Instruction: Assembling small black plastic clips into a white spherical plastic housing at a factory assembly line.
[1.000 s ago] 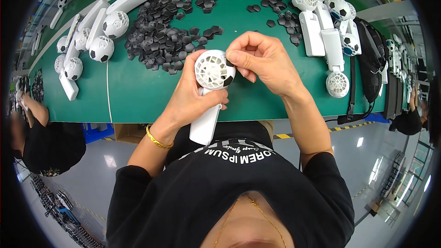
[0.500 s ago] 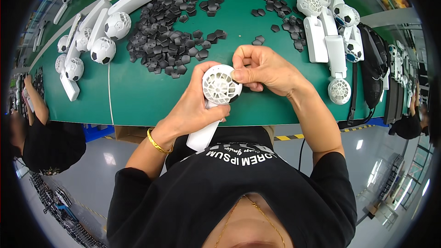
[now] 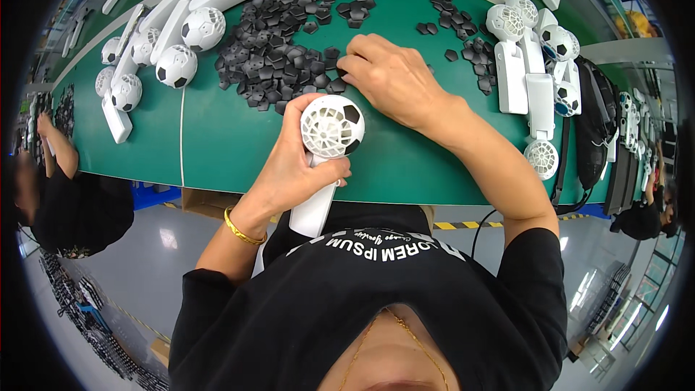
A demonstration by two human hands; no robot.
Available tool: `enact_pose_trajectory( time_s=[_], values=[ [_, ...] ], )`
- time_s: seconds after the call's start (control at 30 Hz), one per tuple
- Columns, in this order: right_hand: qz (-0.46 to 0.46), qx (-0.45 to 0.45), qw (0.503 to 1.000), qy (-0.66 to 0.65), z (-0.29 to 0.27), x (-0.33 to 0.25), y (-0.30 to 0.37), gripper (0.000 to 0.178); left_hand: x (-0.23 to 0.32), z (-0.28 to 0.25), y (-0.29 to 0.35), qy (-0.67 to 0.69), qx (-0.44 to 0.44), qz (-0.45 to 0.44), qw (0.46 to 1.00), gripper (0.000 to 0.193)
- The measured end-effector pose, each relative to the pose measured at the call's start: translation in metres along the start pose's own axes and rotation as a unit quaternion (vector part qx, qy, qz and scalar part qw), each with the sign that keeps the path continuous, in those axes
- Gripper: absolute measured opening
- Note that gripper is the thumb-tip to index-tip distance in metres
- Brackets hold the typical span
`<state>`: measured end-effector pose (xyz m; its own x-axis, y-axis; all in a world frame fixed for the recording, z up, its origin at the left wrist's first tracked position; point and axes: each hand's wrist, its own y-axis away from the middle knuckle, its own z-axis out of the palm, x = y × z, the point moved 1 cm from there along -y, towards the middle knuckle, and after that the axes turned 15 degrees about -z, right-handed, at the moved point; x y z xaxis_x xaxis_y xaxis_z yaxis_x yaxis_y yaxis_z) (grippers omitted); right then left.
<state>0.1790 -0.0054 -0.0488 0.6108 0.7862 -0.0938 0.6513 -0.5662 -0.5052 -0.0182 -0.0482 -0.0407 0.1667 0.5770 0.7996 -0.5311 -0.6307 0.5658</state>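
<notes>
in the head view, the left hand has its fingers closed around the neck of a white device with a ball-shaped head, thumb across the front. the device is tilted above the near edge of the green table, its lattice facing up and two black patches showing on the ball's right side. the right hand is beyond it, fingers bent at the near right edge of a pile of black pentagon pieces; their tips are hidden, so i cannot tell whether they grip one. similar white devices lie right, near a black bag.
</notes>
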Motion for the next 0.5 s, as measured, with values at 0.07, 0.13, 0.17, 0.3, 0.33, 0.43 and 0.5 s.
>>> enact_pose_trajectory(
  time_s=[0.07, 0.13, 0.17, 0.3, 0.33, 0.43, 0.5],
  values=[
    [-0.012, -0.045, 0.999, 0.026, -0.001, -0.005, -0.004, 0.012, 0.000, 0.000, 0.002, 0.000, 0.006, 0.000, 1.000, 0.075],
    [-0.021, -0.068, 0.997, 0.038, 0.001, -0.008, -0.006, 0.011, 0.002, 0.000, 0.002, -0.008, 0.010, -0.002, 1.000, 0.075],
    [-0.031, -0.081, 0.994, 0.061, 0.002, -0.009, -0.007, 0.010, 0.000, -0.002, 0.001, -0.006, 0.009, -0.002, 1.000, 0.075],
    [-0.052, -0.117, 0.986, 0.110, 0.006, -0.010, -0.009, 0.009, -0.006, -0.007, -0.001, -0.053, 0.006, 0.007, 0.999, 0.074],
    [-0.053, -0.128, 0.983, 0.117, 0.005, -0.008, -0.009, 0.009, -0.006, -0.006, -0.001, -0.080, 0.018, 0.021, 0.996, 0.072],
    [-0.043, -0.104, 0.987, 0.114, 0.005, -0.002, -0.007, 0.008, -0.006, -0.006, -0.002, -0.132, 0.042, 0.049, 0.989, 0.068],
    [-0.021, -0.029, 0.995, 0.094, 0.003, 0.000, -0.003, 0.009, -0.003, -0.006, -0.001, -0.202, 0.059, 0.087, 0.974, 0.068]
  ],
)
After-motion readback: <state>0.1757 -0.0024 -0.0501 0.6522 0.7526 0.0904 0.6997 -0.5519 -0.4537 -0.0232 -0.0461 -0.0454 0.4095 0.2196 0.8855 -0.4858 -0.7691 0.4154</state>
